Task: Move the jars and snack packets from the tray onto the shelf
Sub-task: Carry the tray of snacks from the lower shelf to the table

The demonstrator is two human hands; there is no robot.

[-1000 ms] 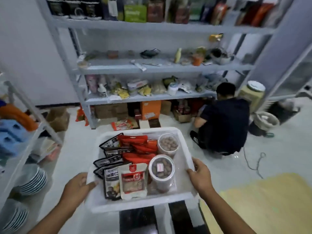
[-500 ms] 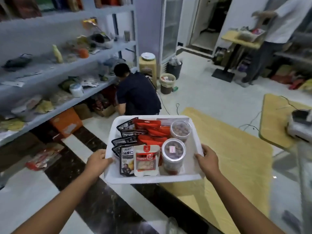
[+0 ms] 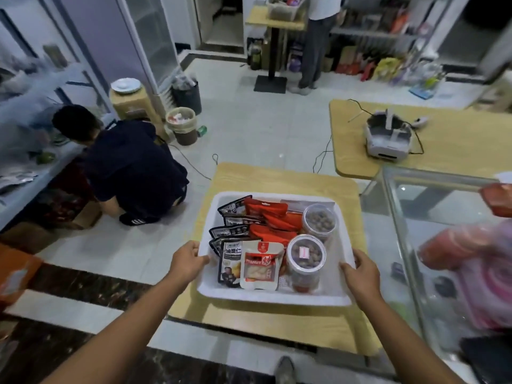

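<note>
I carry a white tray in both hands over a small wooden table. My left hand grips its left rim and my right hand grips its right rim. Inside lie two clear jars of nuts, the near jar and the far jar. Black snack packets are stacked at the left, red packets in the middle, and a white peanut packet at the front. A grey shelf stands at the far left.
A person in dark clothes crouches on the floor by the shelf. A glass display case is close on the right. A second wooden table holds a white device. Bins and another person stand further back.
My view has swung to the right, away from the shelf toward the wooden tables. The tray, still held by both hands, now hangs over the small wooden table.
</note>
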